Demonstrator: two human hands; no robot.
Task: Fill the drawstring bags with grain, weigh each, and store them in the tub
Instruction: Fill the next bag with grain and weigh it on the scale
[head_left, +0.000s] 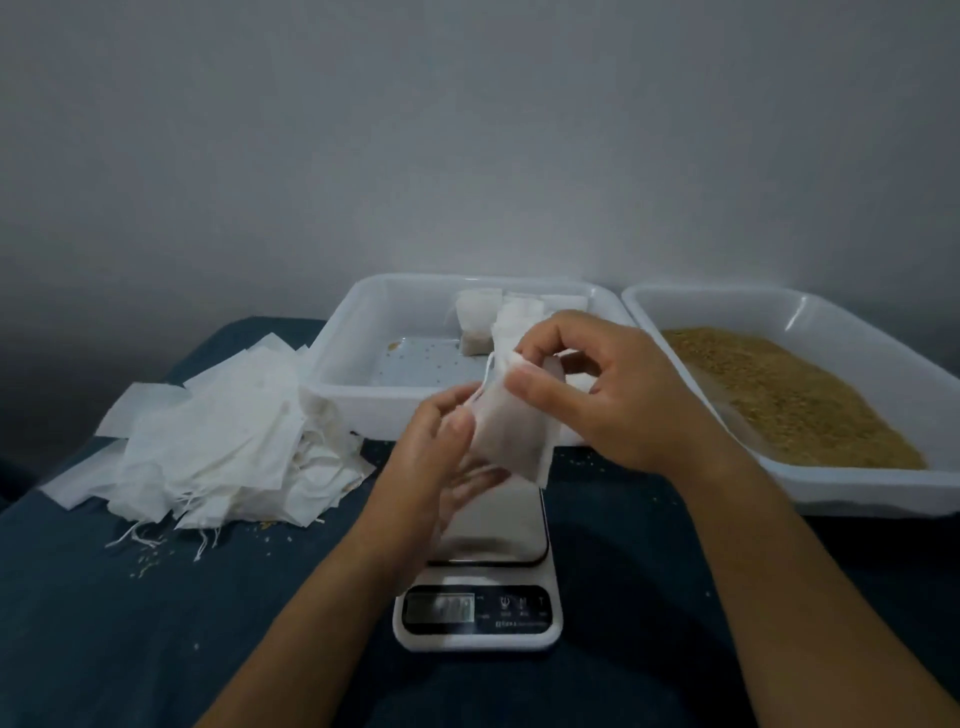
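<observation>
Head view: both hands pinch one small white drawstring bag (511, 426) above the scale (483, 571), left grip (441, 457) underneath, right grip (597, 384) at its mouth; opening it for grain (789, 395) seems next.

From my remote feed I see two bare forearms with no sleeves, watch or bracelet reaching to the wrists; the left hand (436, 447) and right hand (618, 395) wear no gloves or rings; fingernails short, unpainted.
</observation>
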